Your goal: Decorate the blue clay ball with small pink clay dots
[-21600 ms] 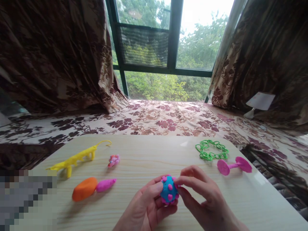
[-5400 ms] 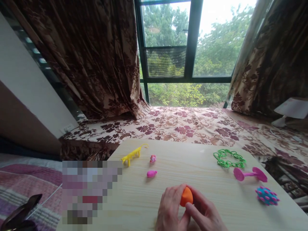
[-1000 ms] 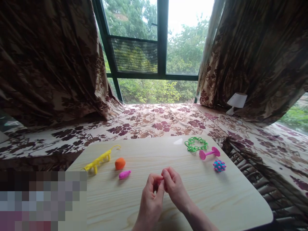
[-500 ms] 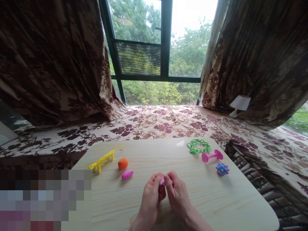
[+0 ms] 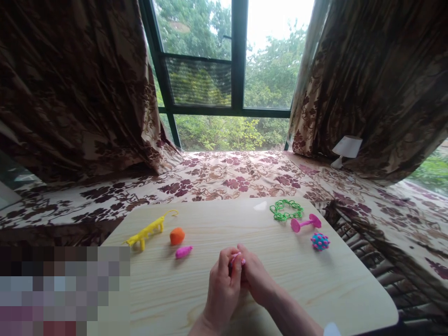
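A small lump of pink modelling clay (image 5: 242, 262) is mostly covered by my fingers, low over the middle of the table. My left hand (image 5: 224, 280) is closed on it, the thumb pressing from above. My right hand (image 5: 257, 277) cups close against the left; its fingers are largely hidden behind it, with the clay between the two hands. To the left of my hands lie a magenta clay piece (image 5: 184, 252), a rounded orange lump (image 5: 177, 236) and a yellow four-legged figure (image 5: 147, 232) with a thin curled tail.
On the table's right side are a green ring of linked loops (image 5: 286, 210), a pink dumbbell shape (image 5: 305, 223) and a blue ball with pink bumps (image 5: 320, 241). The pale wooden table (image 5: 157, 298) borders a floral-covered ledge (image 5: 224, 175) with a white lamp (image 5: 347, 146).
My hands have drawn closer together and the right hand has turned, its fingers now tucked behind the left. The view has shifted slightly. The pieces on the table keep their places.
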`<state>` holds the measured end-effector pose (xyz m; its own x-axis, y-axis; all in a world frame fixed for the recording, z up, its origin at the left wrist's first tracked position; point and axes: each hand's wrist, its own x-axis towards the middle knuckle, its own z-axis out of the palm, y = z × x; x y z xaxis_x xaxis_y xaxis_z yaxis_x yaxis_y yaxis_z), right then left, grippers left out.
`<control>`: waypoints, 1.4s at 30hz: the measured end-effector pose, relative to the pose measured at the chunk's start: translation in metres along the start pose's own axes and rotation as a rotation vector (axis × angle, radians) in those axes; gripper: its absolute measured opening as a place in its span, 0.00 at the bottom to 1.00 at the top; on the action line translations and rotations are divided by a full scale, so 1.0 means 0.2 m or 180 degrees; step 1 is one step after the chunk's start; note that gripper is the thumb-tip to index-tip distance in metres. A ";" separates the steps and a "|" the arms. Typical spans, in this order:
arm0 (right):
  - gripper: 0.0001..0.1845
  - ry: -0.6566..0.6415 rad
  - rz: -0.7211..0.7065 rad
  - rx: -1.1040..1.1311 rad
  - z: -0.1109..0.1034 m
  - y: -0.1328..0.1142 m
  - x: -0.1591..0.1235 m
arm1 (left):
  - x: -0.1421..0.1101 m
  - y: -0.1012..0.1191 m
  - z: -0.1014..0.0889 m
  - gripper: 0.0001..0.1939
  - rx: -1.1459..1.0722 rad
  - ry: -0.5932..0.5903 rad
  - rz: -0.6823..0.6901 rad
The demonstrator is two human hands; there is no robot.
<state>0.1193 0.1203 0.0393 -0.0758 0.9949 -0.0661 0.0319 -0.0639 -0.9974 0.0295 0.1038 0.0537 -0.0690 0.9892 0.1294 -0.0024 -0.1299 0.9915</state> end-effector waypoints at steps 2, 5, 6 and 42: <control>0.29 0.0116 -0.0069 0.0003 -0.04 -0.03 -0.01 | 0.02 0.00 -0.01 0.08 -0.0237 -0.0105 -0.0161; 0.27 0.0296 -0.0436 -0.0372 -0.09 -0.07 -0.03 | 0.05 -0.01 -0.02 0.09 -0.0617 -0.0193 -0.0536; 0.25 0.0332 -0.0562 -0.0560 -0.11 -0.08 -0.03 | 0.05 -0.01 -0.02 0.10 -0.0637 -0.0208 -0.0596; 0.11 0.0294 -0.1935 -0.2308 -0.13 -0.05 -0.13 | 0.08 0.09 -0.06 0.19 -0.3295 -0.1585 -0.2670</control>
<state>0.1476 0.0977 0.0520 -0.2049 0.8462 0.4919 0.6262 0.4996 -0.5985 0.0171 0.1170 0.0734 0.6697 0.6889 -0.2774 -0.5985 0.7218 0.3475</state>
